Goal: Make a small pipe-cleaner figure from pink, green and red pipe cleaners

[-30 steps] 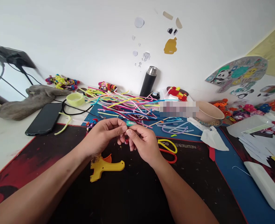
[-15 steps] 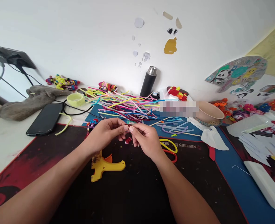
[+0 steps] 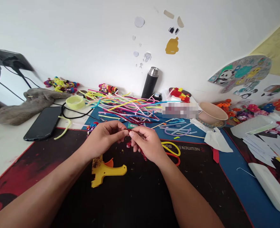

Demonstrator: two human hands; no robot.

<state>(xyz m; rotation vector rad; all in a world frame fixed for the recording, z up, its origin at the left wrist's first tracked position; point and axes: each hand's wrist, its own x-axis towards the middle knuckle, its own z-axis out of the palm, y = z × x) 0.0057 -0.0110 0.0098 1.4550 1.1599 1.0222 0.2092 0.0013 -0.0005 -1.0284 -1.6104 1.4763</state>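
My left hand [image 3: 108, 136] and my right hand [image 3: 147, 142] meet over the dark mat, thumbs and forefingers pinched close together. Between them they grip a glittery red pipe cleaner [image 3: 143, 154]. A curled red piece of it shows below the fingertips, and a length hangs under my right hand; the part at the pinch is mostly covered. Just left of my left hand lies a small multicoloured pipe-cleaner figure [image 3: 92, 127]. Nearer me rests a yellow glue gun [image 3: 111, 170]. Beside my right wrist are a yellow loop [image 3: 174, 146] and a red loop, apparently scissor handles.
Behind my hands spreads a heap of coloured pipe cleaners [image 3: 121, 104], with a black thermos [image 3: 150, 83] at the wall. A phone [image 3: 43, 123] and a pale yellow tape roll [image 3: 75, 102] lie left. To the right are a bowl [image 3: 212, 113], tissue [image 3: 217, 141] and a white device [image 3: 269, 186].
The red pipe cleaner has shifted in my fingers, and a length now shows beneath my right hand. Both hands stay together in nearly the same place. The camera view has moved slightly.
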